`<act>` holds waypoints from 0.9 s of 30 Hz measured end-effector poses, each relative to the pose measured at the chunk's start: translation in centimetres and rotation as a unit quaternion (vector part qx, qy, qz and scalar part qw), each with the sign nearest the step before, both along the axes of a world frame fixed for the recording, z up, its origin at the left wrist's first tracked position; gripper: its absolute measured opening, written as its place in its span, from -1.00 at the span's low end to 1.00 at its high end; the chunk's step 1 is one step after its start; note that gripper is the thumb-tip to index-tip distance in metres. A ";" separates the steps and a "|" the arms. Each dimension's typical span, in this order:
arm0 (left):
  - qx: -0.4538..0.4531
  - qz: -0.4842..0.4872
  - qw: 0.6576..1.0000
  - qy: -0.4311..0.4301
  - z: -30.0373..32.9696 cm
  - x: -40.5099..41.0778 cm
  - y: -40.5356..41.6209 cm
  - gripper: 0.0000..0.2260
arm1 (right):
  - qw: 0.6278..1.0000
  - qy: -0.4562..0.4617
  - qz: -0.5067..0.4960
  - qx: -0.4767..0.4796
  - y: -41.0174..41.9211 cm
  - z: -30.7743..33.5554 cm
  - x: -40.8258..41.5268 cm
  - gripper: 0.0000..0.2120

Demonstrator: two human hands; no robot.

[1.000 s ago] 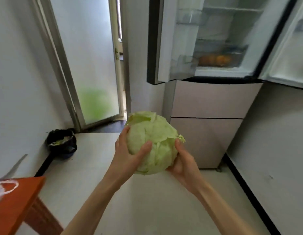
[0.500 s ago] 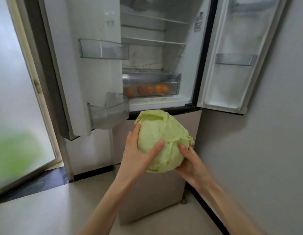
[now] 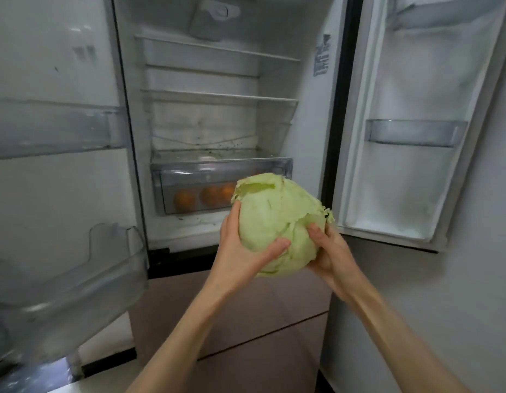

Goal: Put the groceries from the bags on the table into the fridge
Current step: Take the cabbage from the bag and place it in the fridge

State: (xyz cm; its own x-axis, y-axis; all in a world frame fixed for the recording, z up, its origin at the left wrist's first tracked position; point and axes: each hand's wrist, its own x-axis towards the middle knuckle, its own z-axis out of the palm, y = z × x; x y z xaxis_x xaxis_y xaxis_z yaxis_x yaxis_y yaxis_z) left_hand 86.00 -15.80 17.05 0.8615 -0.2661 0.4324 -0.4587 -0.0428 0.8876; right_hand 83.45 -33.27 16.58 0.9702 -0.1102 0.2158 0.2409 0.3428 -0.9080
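Pale-green cabbage [image 3: 277, 219], leaves loose and torn, gripped by left hand [image 3: 240, 251] and right hand [image 3: 329, 251] before the open fridge [image 3: 217, 123]; oranges [image 3: 200, 197] fill its crisper drawer [image 3: 189, 173].

Both hands hold a green cabbage [image 3: 277, 219] in front of the open fridge [image 3: 217, 123]. The left hand [image 3: 243, 251] grips its left side, the right hand [image 3: 331, 251] its right side. Behind the cabbage, the fridge drawer [image 3: 189, 180] contains oranges [image 3: 184, 200].

Head view, close, facing forward-down into open fridge [image 3: 217, 123].
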 end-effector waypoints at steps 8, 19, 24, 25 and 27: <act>-0.063 0.067 0.996 -0.017 3.5 11.9 -6.5 -0.04 | 0.996 -0.025 0.033 -0.077 -6.1 4.5 13.2 -0.30; -0.077 0.049 0.993 -0.077 11.4 29.0 -9.2 -0.27 | 0.994 -0.087 -0.013 -0.061 -7.9 11.0 31.3 -0.30; -0.068 0.032 0.996 -0.057 13.5 37.9 -10.1 -0.25 | 0.996 -0.081 -0.025 -0.033 -8.7 12.6 39.5 -0.32; -0.068 0.023 0.996 -0.052 13.8 39.4 -10.5 -0.28 | 0.996 -0.083 -0.030 -0.027 -9.0 12.7 40.9 -0.30; -0.052 0.011 0.998 -0.039 14.2 42.1 -11.2 -0.32 | 0.995 -0.083 -0.037 -0.028 -9.5 12.8 43.3 -0.29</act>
State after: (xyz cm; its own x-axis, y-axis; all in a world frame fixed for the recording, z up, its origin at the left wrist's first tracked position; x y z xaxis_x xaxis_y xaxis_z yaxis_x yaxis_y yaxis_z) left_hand 128.09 -27.01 31.28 0.8296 -0.1972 0.5224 -0.5264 0.0359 0.8495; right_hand 126.78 -42.82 29.33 0.9099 -0.1638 0.3810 0.4128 0.2677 -0.8706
